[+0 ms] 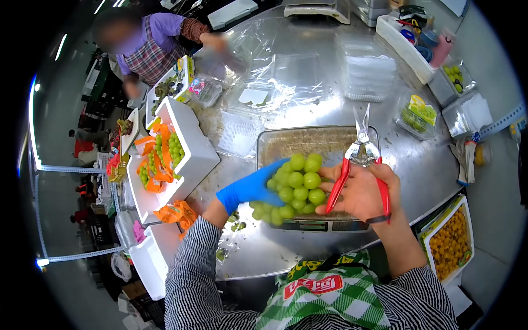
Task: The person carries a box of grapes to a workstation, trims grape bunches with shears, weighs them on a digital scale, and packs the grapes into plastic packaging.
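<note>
Steel table (423,165), green grapes (300,190) at the frame's centre.
Gloved left hand (253,187) curls around the bunch, fingers partly hidden behind it; right hand (360,192), half open, holds red shears (361,147), its fingers at the grapes. Both partly cover a scale (308,143). Steel runs from there to the table's right edge. Upper left, a co-worker's hand (214,41) is blurred.

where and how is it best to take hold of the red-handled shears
I'd take the shears by their two red handles, coming from the near side, where the checked apron is. The blades stand open with their tips pointing away, while the handles splay back toward that side. Staying behind the pivot should keep clear of the edges.
</note>
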`<state>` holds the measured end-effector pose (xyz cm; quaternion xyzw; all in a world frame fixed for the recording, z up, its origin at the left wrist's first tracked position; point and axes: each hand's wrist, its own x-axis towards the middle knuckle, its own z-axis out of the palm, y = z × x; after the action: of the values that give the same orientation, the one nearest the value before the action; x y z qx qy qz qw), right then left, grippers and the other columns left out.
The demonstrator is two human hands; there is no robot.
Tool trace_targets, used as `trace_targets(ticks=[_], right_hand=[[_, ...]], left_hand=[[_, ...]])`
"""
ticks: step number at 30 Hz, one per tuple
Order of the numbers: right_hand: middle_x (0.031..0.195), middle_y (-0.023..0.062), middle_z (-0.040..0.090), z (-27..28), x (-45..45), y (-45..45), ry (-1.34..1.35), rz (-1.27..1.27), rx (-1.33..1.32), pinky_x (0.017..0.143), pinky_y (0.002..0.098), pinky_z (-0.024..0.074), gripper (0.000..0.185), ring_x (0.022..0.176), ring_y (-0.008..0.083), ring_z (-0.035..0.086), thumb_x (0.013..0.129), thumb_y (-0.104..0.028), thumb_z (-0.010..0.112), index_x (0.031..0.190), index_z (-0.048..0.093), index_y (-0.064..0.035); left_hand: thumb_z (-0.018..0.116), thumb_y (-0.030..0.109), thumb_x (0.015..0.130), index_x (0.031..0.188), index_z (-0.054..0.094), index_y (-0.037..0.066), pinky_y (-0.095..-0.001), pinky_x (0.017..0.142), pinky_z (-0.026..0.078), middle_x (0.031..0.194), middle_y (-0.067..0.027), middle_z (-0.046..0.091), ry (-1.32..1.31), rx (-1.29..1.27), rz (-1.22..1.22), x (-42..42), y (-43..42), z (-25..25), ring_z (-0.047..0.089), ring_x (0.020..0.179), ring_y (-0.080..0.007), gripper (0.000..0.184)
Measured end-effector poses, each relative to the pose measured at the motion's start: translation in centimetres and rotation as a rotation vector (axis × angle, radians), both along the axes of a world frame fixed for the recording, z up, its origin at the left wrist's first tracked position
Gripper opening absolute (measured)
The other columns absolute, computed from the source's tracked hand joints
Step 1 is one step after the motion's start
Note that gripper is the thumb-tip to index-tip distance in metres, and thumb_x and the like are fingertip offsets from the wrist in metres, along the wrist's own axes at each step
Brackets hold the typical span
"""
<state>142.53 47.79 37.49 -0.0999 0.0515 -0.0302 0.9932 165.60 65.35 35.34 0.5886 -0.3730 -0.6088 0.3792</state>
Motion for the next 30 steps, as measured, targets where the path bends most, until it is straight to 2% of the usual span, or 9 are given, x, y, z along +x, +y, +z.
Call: trace_targets(ticks=[2, 5, 7, 10, 13, 15, 18, 22, 30], right_hand=[[0.138, 0.0306, 0.037, 2.0, 0.2, -0.1, -0.049, 0.041, -0.092, 0.095, 0.0585, 0.0411, 0.066, 0.124, 0.0425, 0.044, 0.074, -0.040, 0.064, 0.116, 0.050, 0.0088], [0.136, 0.0309, 0.040, 2.7, -0.2, -0.7, -0.149, 0.043, -0.263, 0.097, 0.0547, 0.0415, 0.067, 0.120, 0.0420, 0.048, 0.066, -0.032, 0.065, 0.118, 0.050, 0.0073], [0.120, 0.0258, 0.055, 2.7, -0.9, -0.9, -0.152, 0.022, -0.450, 0.096, 0.0423, 0.0429, 0.065, 0.109, 0.0331, 0.057, 0.056, -0.019, 0.063, 0.114, 0.052, 0.0057], [0.108, 0.0167, 0.061, 4.1, -2.4, 0.1, 0.059, 0.046, -0.833, 0.092, 0.0366, 0.0432, 0.066, 0.102, 0.0256, 0.058, 0.054, -0.012, 0.069, 0.116, 0.054, 0.0045], [0.101, 0.0120, 0.064, 4.1, -2.8, 0.9, -0.031, 0.102, -1.383, 0.085, 0.0312, 0.0457, 0.069, 0.094, 0.0200, 0.062, 0.061, -0.022, 0.082, 0.119, 0.055, 0.0025], [0.098, 0.0135, 0.064, 5.1, -2.6, 1.7, -0.122, 0.080, -1.654, 0.081, 0.0332, 0.0465, 0.071, 0.090, 0.0237, 0.062, 0.062, -0.023, 0.084, 0.120, 0.054, 0.0038], [0.094, 0.0135, 0.062, 5.5, -2.3, 2.3, -0.274, -0.015, -1.990, 0.076, 0.0370, 0.0455, 0.070, 0.085, 0.0291, 0.060, 0.059, -0.023, 0.084, 0.115, 0.054, 0.0041], [0.092, 0.0121, 0.058, 6.9, -1.6, 2.8, -0.356, -0.027, -2.203, 0.071, 0.0371, 0.0434, 0.063, 0.081, 0.0286, 0.057, 0.054, -0.021, 0.083, 0.106, 0.053, -0.0009], [0.086, 0.0126, 0.057, 9.8, 0.3, 2.3, -0.435, 0.130, -2.227, 0.069, 0.0377, 0.0451, 0.065, 0.076, 0.0293, 0.058, 0.054, -0.026, 0.085, 0.107, 0.058, 0.0005]], left_hand=[[0.083, 0.022, 0.065, 0.145, 0.027, 0.005, -0.0355, 0.109, 0.030, 0.143, -0.0089, 0.039, 0.149, -0.007, 0.078, 0.1, 2.4, -0.8, 0.039, 0.129, -0.0190, 0.099], [0.081, 0.022, 0.070, 0.143, 0.030, 0.005, -0.0351, 0.109, 0.029, 0.142, -0.0074, 0.040, 0.215, -0.142, 0.203, -0.9, 6.4, -3.9, 0.038, 0.129, -0.0190, 0.091], [0.067, 0.033, 0.082, 0.140, 0.037, 0.006, -0.0368, 0.102, 0.039, 0.141, -0.0124, 0.042, 0.354, -0.219, 0.397, -2.9, 7.8, -4.1, 0.044, 0.125, -0.0225, 0.070], [0.056, 0.040, 0.091, 0.137, 0.042, 0.008, -0.0383, 0.095, 0.047, 0.140, -0.0176, 0.042, 0.826, -0.533, 0.593, -6.8, 7.4, -1.8, 0.048, 0.123, -0.0278, 0.058], [0.052, 0.037, 0.094, 0.139, 0.039, 0.006, -0.0395, 0.093, 0.049, 0.144, -0.0218, 0.035, 1.092, -0.834, 0.453, -8.3, 7.4, -1.5, 0.046, 0.125, -0.0334, 0.056], [0.051, 0.035, 0.095, 0.140, 0.036, 0.006, -0.0398, 0.093, 0.050, 0.145, -0.0238, 0.031, 1.223, -0.910, 0.314, -8.9, 7.6, -0.9, 0.045, 0.126, -0.0337, 0.056], [0.053, 0.032, 0.095, 0.142, 0.032, 0.006, -0.0402, 0.092, 0.051, 0.146, -0.0273, 0.025, 1.112, -0.938, 0.313, -9.4, 9.6, -0.9, 0.042, 0.129, -0.0340, 0.058], [0.055, 0.028, 0.094, 0.143, 0.028, 0.006, -0.0403, 0.091, 0.051, 0.147, -0.0298, 0.019, 1.172, -1.059, 0.329, -11.2, 10.6, -1.0, 0.040, 0.130, -0.0332, 0.060], [0.049, 0.033, 0.097, 0.145, 0.023, 0.007, -0.0312, 0.085, 0.053, 0.149, -0.0234, 0.021, 1.068, -1.110, 0.456, -13.4, 12.1, -1.3, 0.048, 0.120, -0.0267, 0.061]])
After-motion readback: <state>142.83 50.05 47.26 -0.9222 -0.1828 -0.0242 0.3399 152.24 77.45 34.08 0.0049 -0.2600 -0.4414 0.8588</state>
